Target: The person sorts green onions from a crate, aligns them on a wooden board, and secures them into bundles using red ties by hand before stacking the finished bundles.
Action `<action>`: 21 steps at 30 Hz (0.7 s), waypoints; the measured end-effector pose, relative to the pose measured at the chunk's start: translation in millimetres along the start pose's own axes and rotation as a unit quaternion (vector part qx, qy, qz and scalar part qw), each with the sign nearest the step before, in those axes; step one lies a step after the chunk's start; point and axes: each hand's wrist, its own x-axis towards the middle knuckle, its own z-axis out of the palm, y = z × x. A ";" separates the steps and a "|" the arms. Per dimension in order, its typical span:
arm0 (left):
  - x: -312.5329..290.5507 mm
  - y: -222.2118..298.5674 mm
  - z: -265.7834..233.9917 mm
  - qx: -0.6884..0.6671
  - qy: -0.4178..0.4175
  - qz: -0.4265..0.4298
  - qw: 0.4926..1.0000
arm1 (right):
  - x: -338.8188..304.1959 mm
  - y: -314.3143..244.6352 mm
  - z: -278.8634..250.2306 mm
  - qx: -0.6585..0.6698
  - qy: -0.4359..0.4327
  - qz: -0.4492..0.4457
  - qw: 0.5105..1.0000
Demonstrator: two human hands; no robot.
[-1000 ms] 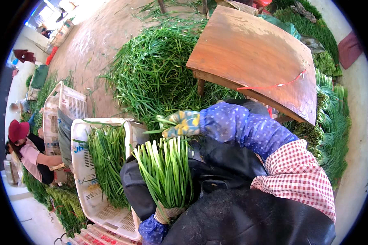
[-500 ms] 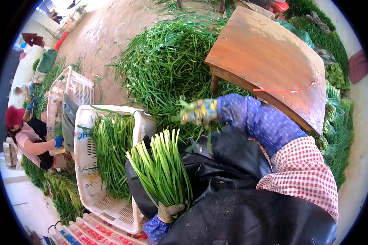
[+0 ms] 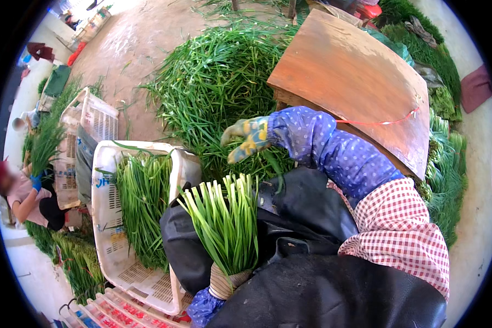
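Observation:
My left hand, in a striped knitted glove, is closed round the lower part of a bunch of garlic chives. The bunch stands upright over my black apron, its pale cut ends fanned out at the top. Farther off, my right hand, in a yellow-and-blue patterned glove, is stretched over the near side of a big heap of loose green leaves. Its thumb and fingers are apart, with nothing seen between them. A few loose leaves hang below the right wrist.
Left of my knees stands a white plastic crate with bundled chives in it. A wooden table is at the right, with more chives along the wall. At far left a person in blue gloves holds a green bunch.
My right hand has shifted slightly left, and its fingers have spread; green bits at its fingertips are gone. The bunch in my left hand stands more upright. The other person has lifted greens.

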 end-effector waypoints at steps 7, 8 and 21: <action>7.4 17.4 -7.5 0.032 -0.068 0.023 0.997 | -27.3 -68.1 12.0 -0.042 -0.138 -0.034 0.989; 6.7 11.7 -5.0 -0.010 -0.064 0.020 0.998 | -19.5 -55.7 20.3 0.008 -0.166 -0.024 0.986; 17.3 8.7 -10.2 0.015 -0.050 0.037 0.998 | 35.1 27.5 71.7 0.487 0.100 0.056 0.866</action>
